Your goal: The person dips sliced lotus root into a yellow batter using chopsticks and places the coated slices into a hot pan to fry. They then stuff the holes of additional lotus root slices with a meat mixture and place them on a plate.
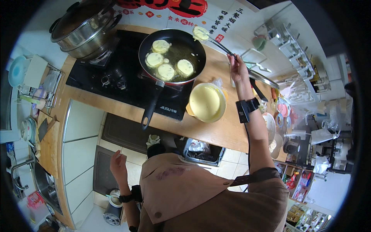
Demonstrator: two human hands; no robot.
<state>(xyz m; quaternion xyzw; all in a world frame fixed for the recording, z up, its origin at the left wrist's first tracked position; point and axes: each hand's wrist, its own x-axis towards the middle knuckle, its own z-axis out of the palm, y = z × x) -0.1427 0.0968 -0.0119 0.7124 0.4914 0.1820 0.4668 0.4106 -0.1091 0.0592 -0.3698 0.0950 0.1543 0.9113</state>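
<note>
My right hand point(239, 68) grips a pair of dark chopsticks point(221, 46). At their tips is a round slice coated in pale yellow batter point(201, 33), above the far right rim of a black frying pan point(201, 55). Several battered rounds point(166, 72) lie in the oil in the pan, with a few small batter drops. A bowl of smooth yellow batter point(205, 103) stands on the wooden counter, right of the pan handle point(150, 111). My left hand point(118, 165) hangs low beside my apron point(185, 185), apart from everything, its fingers loosely curled and holding nothing visible.
A lidded steel steamer pot point(87, 37) stands on the far left of the black gas hob point(127, 78). A glass lid point(262, 77) leans behind my right forearm. Dishes crowd the counter's right end. Below the counter edge is an open bin point(214, 158).
</note>
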